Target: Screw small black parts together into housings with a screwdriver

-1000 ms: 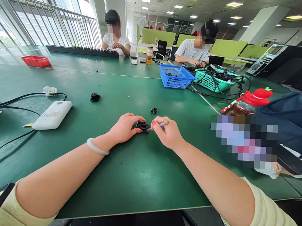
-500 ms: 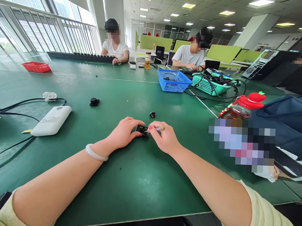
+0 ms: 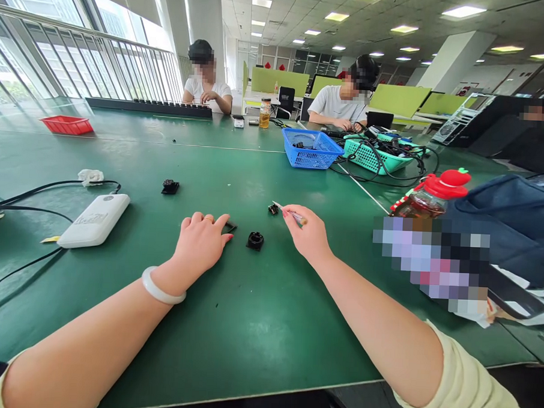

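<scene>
My left hand (image 3: 202,240) rests low over the table, thumb and index finger around a small black frame-like piece (image 3: 230,227), most of it hidden by the fingers. Just to the right lies a squarish black plastic part with a round opening (image 3: 255,241), touched by neither hand. My right hand (image 3: 310,236) pinches a slim pen-like tool (image 3: 298,218) with a thin pale tip; its exact kind is unclear. That tip is beside or over a little cluster of black and shiny parts (image 3: 273,209); contact cannot be made out.
Another black part (image 3: 170,187) sits farther left, past a white power bank (image 3: 94,220) with cables. Blue (image 3: 313,151) and green (image 3: 373,159) baskets stand ahead. A red-lidded bottle (image 3: 435,193) and dark bag (image 3: 501,220) are right. Two people sit across the table.
My hands have moved apart. The left slid left with the frame-like piece; the squarish black part now lies between them. My right hand shifted up and right with its tool, toward the small cluster.
</scene>
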### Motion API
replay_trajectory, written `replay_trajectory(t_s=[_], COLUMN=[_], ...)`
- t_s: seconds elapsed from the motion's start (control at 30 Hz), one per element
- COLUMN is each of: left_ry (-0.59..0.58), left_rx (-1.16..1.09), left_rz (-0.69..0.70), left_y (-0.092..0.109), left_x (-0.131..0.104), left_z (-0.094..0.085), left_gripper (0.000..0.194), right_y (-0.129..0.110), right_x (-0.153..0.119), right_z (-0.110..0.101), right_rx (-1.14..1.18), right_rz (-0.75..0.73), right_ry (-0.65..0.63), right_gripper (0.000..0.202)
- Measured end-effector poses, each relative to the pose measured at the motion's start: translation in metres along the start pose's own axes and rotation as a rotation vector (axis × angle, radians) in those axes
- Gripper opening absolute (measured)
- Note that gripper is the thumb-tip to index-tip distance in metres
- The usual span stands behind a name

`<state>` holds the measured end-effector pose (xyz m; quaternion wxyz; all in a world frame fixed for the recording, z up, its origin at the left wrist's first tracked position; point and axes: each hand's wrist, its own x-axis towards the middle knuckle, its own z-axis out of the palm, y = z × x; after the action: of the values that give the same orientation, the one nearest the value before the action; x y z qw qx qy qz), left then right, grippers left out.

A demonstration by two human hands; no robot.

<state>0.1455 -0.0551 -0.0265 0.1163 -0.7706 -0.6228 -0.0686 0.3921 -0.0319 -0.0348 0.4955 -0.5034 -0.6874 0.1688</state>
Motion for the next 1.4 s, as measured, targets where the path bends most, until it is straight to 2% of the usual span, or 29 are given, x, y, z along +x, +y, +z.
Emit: replay_trajectory(t_s=[0.13, 0.27, 0.37, 0.47, 0.6, 0.7, 0.9, 1.13, 1.23, 1.4], left_ry=[-0.057, -0.058, 0.006, 0.029, -0.01, -0.066, -0.126, -0.042, -0.042, -0.121], left_rx=[0.046, 0.028, -0.081, -0.281, -0.416, -0.459, -0.476, -0.505, -0.531, -0.492], left_rz=[0.03, 0.037, 0.089, 0.233, 0.377, 0.417, 0.383, 0.195, 0.215, 0.272], left_y=[0.001, 0.007, 0.011, 0.016, 0.024, 0.028, 0.023, 0.016, 0.02, 0.036], left_x=[-0.003, -0.001, 0.0, 0.0, 0.002, 0.004, 0.009, 0.013, 0.01, 0.009], left_z=[-0.003, -0.009, -0.008, -0.004, 0.004, 0.01, 0.019, 0.018, 0.011, 0.006], left_gripper=[0.046, 0.051, 0.049, 0.053, 0.058, 0.054, 0.046, 0.038, 0.047, 0.056], right_y=[0.008, 0.007, 0.001, -0.006, -0.005, 0.004, 0.01, -0.011, -0.019, -0.021], right_x=[0.004, 0.004, 0.001, -0.001, 0.001, 0.006, 0.008, -0.004, -0.01, -0.012], right_z=[0.0, -0.001, -0.003, -0.005, -0.001, 0.005, 0.006, 0.003, 0.003, -0.001], right_rx=[0.006, -0.017, 0.008, 0.011, -0.036, -0.108, -0.109, 0.038, 0.089, 0.101], right_rz=[0.158, 0.209, 0.189, 0.119, -0.041, -0.024, 0.1, 0.024, 0.008, 0.051], right_ry=[-0.01, -0.031, -0.014, 0.041, 0.059, 0.007, -0.074, -0.114, -0.06, 0.114], right_gripper=[0.032, 0.035, 0.04, 0.044, 0.034, 0.028, 0.035, 0.046, 0.047, 0.048])
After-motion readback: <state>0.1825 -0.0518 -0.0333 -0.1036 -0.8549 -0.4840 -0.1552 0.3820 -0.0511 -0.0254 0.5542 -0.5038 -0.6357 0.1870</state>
